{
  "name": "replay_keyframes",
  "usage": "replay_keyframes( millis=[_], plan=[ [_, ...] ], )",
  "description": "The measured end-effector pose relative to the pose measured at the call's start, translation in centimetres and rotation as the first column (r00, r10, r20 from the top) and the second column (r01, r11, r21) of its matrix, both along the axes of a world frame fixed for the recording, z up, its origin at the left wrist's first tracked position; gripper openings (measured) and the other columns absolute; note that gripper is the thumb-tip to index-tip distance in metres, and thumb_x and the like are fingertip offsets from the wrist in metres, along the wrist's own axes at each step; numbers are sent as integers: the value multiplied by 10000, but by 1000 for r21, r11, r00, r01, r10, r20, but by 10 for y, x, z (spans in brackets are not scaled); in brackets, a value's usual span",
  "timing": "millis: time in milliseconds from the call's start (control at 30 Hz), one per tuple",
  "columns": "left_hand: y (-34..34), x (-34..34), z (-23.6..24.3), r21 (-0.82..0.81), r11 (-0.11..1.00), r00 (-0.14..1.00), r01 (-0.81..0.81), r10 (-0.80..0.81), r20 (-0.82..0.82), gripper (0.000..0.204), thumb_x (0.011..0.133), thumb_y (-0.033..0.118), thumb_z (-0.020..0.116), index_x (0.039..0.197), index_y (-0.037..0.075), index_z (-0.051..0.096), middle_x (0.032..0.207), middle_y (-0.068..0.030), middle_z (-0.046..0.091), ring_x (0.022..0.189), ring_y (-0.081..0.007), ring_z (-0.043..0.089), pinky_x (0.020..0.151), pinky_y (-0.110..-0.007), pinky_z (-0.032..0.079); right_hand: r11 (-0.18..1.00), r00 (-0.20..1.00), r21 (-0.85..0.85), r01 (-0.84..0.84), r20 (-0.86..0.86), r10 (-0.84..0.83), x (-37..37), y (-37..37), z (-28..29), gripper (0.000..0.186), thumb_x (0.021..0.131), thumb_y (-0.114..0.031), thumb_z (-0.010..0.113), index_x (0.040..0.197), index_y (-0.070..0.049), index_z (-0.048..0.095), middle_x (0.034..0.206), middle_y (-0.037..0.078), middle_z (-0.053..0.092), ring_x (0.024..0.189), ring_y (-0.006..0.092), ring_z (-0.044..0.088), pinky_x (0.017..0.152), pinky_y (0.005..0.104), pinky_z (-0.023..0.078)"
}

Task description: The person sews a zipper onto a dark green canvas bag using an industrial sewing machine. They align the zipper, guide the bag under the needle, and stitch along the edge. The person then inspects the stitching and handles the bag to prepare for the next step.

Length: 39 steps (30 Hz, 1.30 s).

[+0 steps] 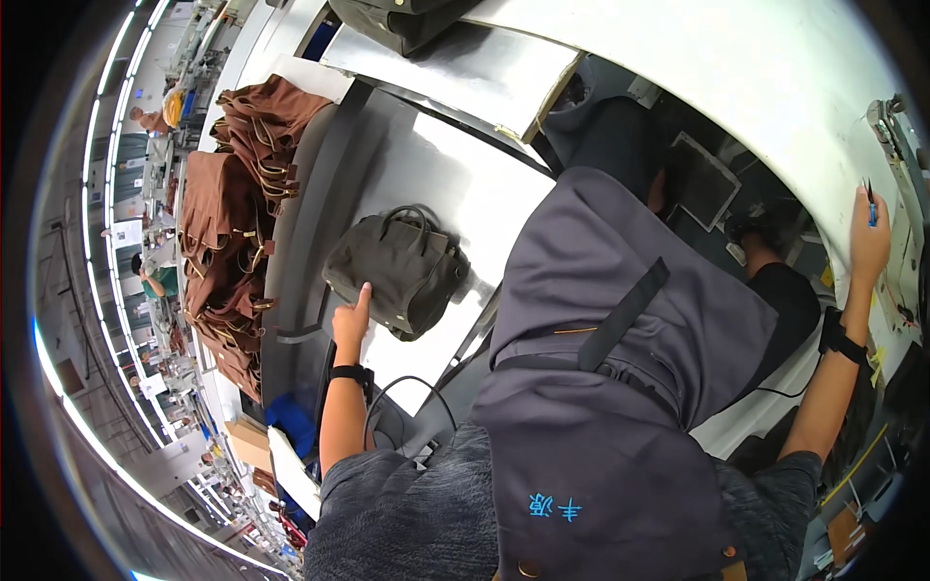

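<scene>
Fingers (364, 296) at bag (373, 263), handles away, axis diagonal

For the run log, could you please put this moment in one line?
left hand: at olive handbag; right hand: holding blue-handled snips

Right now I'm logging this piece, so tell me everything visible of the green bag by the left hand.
The bag is dark green, rounded, fabric-like, with looped handles and a pale stud. It rests on a shiny metal surface, handles toward the picture's top; the left hand seems to touch its lower left.
</scene>
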<state>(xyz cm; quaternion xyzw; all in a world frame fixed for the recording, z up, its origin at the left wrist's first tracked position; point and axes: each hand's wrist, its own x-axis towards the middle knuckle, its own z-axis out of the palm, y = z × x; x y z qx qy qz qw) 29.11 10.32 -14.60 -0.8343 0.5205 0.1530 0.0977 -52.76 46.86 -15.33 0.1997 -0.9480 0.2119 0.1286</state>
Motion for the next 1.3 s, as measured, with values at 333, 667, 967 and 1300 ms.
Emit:
replay_keyframes(
  millis=[333,667,967,1300],
  plan=[
    [-65,21,3,-166,961,907,221,-265,-327,443,956,369,623,776,-28,700,586,-162,632,492,-246,684,449,-364,550,999,999,-26,-45,-18,45,-4,5,-2,491,1003,-544,623,1233,-120,715,1040,99,750,964,243,710,886,336,519],
    [-38,-116,339,-898,426,598,-112,-693,-403,392,945,219,686,1263,-9,694,1172,-164,712,1124,-235,678,976,-347,551,993,998,-106,-53,36,57,15,-5,10,443,1022,-501,612,1223,-119,710,1062,148,751,984,303,718,892,384,531],
    [-215,-304,362,-985,-140,211,-102,-971,116,388,1019,199,596,1353,5,641,1230,-168,714,1053,-272,709,963,-410,589,955,990,-281,-91,-125,58,40,-16,24,269,967,-311,721,1096,-76,695,940,131,730,786,293,710,741,380,553],
    [-339,-533,258,-646,714,293,270,-700,-651,352,927,368,722,705,130,589,665,10,583,571,-98,533,525,-272,413,967,995,-253,-37,-104,11,45,-20,34,265,941,-288,734,1065,-58,688,955,154,728,829,347,714,751,418,561]
  ],
)
